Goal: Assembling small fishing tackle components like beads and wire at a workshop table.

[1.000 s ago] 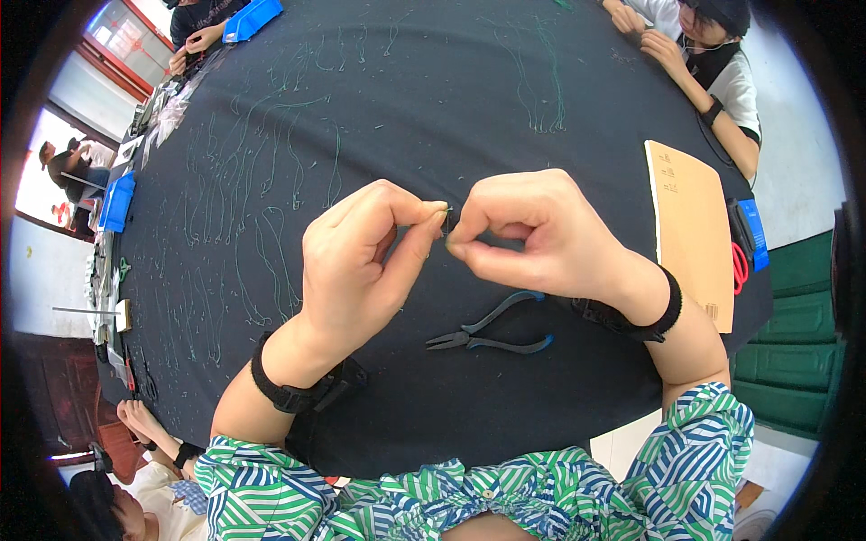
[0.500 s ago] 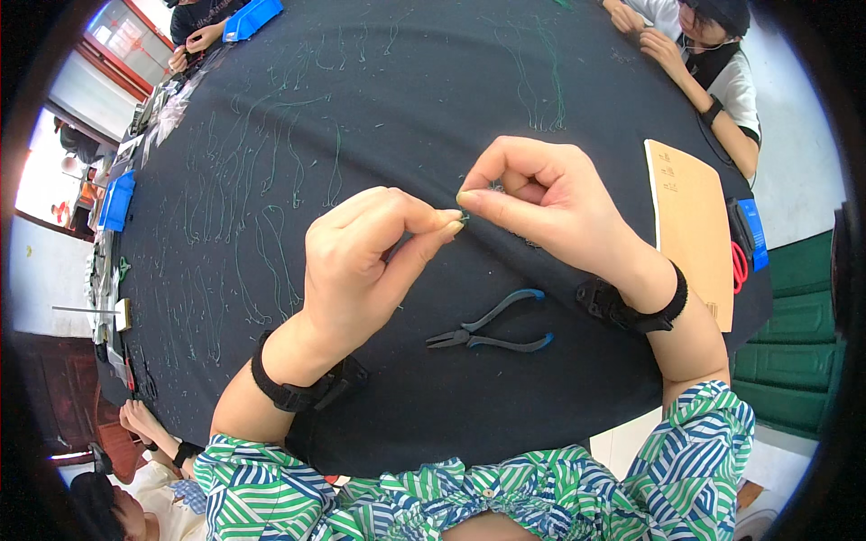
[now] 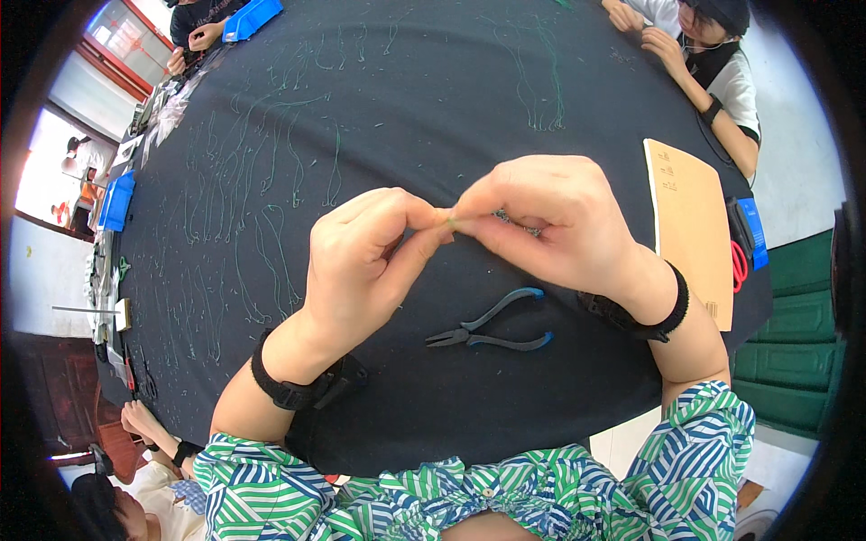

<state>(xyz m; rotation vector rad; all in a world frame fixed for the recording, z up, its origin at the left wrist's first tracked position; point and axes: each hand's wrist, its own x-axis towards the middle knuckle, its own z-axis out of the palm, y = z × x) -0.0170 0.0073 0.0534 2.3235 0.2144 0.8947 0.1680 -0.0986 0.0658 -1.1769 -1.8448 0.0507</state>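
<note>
My left hand [image 3: 365,257] is closed in a pinch, thumb against forefinger, on a tiny bit of green thread [image 3: 451,220]. Tip to tip with it, my right hand [image 3: 559,221] is pinched as well. Its fingertips cover whatever they hold there, too small to make out. Partly hidden behind the right hand lies a small heap of tiny metallic pieces [image 3: 503,215]. Below both hands, pliers [image 3: 487,326] with blue-tipped grey handles rest on the dark cloth, handles spread and touched by neither hand.
Thin green lines [image 3: 293,162] are spread over the black-covered table [image 3: 415,117], with another bundle [image 3: 557,90] farther off. At right are a tan notebook [image 3: 695,234], red-handled scissors [image 3: 739,266] and a blue tray [image 3: 756,234]. Other people's hands [image 3: 663,45] work around the edge.
My right hand has come down and slightly left, its fingertips now meeting those of my left hand. The left hand has barely shifted. The pliers have not moved.
</note>
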